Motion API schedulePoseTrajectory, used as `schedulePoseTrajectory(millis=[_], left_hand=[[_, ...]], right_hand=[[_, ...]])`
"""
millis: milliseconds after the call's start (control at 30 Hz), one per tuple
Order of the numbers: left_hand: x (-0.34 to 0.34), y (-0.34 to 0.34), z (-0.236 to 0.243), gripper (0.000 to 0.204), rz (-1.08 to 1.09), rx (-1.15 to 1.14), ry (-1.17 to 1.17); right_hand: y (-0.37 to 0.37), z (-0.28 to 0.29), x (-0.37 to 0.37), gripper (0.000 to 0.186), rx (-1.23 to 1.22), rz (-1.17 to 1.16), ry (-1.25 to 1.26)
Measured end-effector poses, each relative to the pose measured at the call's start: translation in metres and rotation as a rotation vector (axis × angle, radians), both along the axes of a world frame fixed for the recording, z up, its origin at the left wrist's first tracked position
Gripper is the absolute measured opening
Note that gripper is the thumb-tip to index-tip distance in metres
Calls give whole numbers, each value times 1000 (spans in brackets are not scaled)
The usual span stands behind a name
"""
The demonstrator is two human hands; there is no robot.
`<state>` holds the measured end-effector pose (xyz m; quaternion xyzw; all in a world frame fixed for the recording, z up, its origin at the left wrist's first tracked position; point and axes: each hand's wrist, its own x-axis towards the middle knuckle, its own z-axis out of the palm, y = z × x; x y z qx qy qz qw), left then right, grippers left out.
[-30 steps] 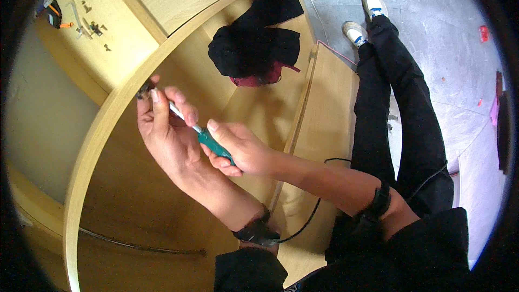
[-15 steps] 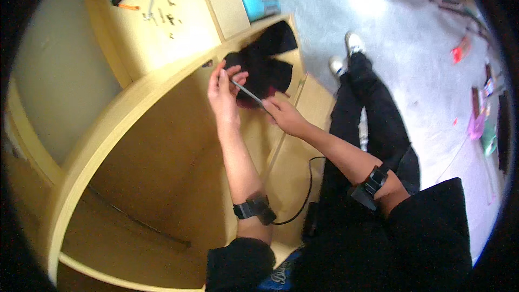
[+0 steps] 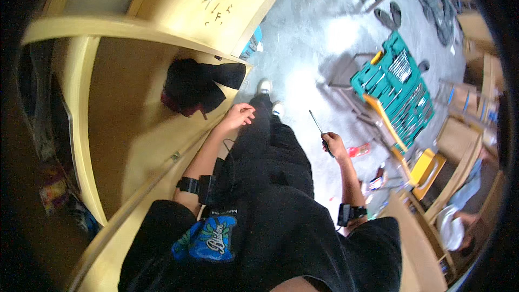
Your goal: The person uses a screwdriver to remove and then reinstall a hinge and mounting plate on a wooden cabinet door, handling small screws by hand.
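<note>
My right hand point(image 3: 333, 145) is closed around the dark handle of a screwdriver point(image 3: 315, 121), its metal shaft pointing up and away over the floor. To the left, my left hand point(image 3: 239, 116) hovers above my dark trousers near the edge of a pale wooden cabinet point(image 3: 127, 108). Its fingers are loosely bent and partly apart, and nothing shows in them. A black cloth item point(image 3: 203, 81) with a dark red part lies inside the cabinet, just beyond my left hand.
On the pale wooden panel point(image 3: 178, 8) at the upper left lie several small metal fittings point(image 3: 218, 16). An open green tool case point(image 3: 385, 70) stands to the right. Cardboard boxes point(image 3: 455, 138) and a yellow drawer-like piece point(image 3: 427, 167) fill the far right.
My hands have come apart: the right has swung right with the screwdriver, away from the cabinet, and the left has drawn off the black cloth. The view has turned right, bringing the tool case in.
</note>
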<state>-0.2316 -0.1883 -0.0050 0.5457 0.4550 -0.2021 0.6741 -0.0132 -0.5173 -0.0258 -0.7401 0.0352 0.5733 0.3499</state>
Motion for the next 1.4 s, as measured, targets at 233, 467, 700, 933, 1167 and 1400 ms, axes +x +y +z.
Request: schedulePoseTrajectory(millis=[233, 467, 700, 933, 1167, 1400], left_hand=[[45, 13, -50, 21, 277, 47, -15], [170, 106, -27, 26, 310, 924, 190], [207, 181, -90, 43, 1036, 1220, 661], [228, 190, -41, 24, 845, 1061, 738], [193, 185, -111, 8, 1437, 760, 55], [234, 71, 37, 11, 993, 249, -289]], right_hand=[[102, 30, 55, 22, 133, -32, -76], [268, 83, 85, 17, 417, 137, -39], [299, 107, 132, 18, 395, 314, -72], [249, 53, 213, 17, 245, 300, -131], [283, 57, 310, 17, 105, 542, -33], [343, 52, 343, 21, 81, 862, -53]])
